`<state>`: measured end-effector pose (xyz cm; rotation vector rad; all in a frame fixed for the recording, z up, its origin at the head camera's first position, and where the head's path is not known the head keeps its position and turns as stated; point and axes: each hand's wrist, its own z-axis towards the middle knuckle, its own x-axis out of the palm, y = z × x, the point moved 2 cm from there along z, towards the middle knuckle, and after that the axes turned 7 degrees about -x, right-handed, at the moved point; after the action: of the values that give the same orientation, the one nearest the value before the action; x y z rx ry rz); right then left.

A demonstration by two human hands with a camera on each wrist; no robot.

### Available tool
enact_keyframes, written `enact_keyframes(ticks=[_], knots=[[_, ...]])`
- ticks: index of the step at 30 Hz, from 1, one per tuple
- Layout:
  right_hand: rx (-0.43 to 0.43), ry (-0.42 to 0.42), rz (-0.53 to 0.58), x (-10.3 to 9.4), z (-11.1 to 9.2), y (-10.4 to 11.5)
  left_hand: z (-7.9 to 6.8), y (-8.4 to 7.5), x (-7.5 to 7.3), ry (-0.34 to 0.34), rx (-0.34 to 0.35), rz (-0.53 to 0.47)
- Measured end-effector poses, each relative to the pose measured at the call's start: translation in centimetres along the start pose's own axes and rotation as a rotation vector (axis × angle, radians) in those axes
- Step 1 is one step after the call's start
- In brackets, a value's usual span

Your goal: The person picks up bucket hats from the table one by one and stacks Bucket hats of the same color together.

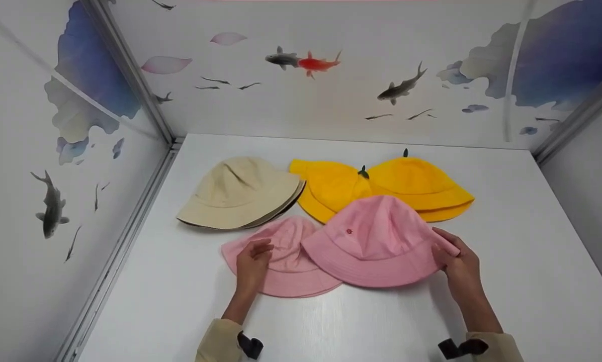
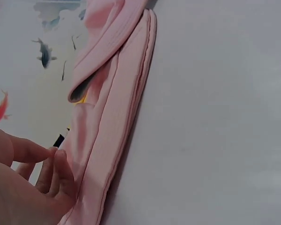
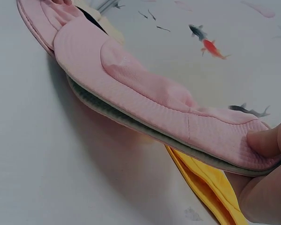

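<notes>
My right hand pinches the right end of the brim of a pink bucket hat with a small red mark on its crown. In the right wrist view the thumb lies on top of this brim, and its dark underside shows above the table. The left part of this hat overlaps a paler pink bucket hat lying flattened on the table. My left hand rests at the left side of that paler hat, fingers loosely bent. In the left wrist view its fingertips come together beside the fabric with nothing between them.
Behind the pink hats lie stacked beige bucket hats on the left and two yellow hats, one left and one right, with green leaf tips. The white table is enclosed by panels printed with fish.
</notes>
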<state>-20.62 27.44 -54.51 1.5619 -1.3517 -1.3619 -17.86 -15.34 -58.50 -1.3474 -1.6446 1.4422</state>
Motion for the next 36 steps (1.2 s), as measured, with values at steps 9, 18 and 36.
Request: enact_keyframes(ticks=[9,18,36], knots=[[0.008,-0.012,0.057,0.0,0.0,-0.2,0.6,0.3,-3.8,-0.258,-0.082,0.04],[0.0,-0.007,0.087,0.0,0.1,-0.8,1.0,0.0,-5.8,-0.231,-0.243,-0.047],[0.024,-0.01,0.081,0.0,0.3,-0.8,1.6,-0.5,-7.0,-0.101,-0.299,0.035]])
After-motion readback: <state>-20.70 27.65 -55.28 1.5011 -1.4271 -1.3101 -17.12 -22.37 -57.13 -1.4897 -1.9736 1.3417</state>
